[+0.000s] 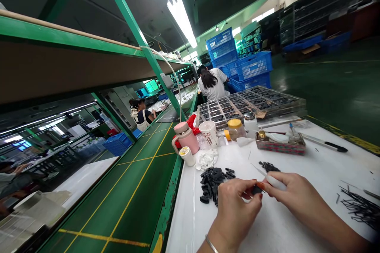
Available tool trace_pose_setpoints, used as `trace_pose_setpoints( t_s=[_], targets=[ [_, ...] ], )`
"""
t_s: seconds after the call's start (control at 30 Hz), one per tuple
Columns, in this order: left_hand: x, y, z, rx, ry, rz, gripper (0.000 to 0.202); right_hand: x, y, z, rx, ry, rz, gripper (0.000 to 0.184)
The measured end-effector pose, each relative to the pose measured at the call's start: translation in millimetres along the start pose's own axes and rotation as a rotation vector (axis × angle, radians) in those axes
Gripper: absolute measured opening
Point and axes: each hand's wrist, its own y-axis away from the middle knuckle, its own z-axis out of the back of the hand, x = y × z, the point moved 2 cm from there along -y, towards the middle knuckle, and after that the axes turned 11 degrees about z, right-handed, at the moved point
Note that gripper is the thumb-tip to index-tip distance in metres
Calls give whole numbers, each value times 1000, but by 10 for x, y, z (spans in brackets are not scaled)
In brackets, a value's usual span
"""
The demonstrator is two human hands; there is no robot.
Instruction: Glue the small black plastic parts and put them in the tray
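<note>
My left hand [237,207] is closed, with a small black part [257,189] pinched between thumb and fingers. Close against it, my right hand [292,193] is wrapped round a small white bottle [276,182] with a thin pointed tip that angles up and left. The fingertips of both hands meet at the black part, so its far end is partly hidden. Beyond my left hand lies a pile of black parts [212,182]. A smaller cluster of black pieces [268,166] rests just past my right hand.
Thin black strips [360,207] lie at right. Along the back stand a pink mug [187,137], a paper cup [208,132], a yellow-lidded jar [236,129], a small box [280,146] and a compartment tray [252,104]. A green conveyor [142,189] runs left. Two people sit farther off.
</note>
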Motion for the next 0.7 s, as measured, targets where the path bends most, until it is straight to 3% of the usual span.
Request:
trace_pose_setpoints(
  t_s=[0.43,0.7],
  targets=[
    [3,-34,24,8,107,100,38,22,-31,36,43,-37,-5,42],
    [33,-31,3,5,66,80,19,15,-23,-10,17,21,1,40]
  ],
)
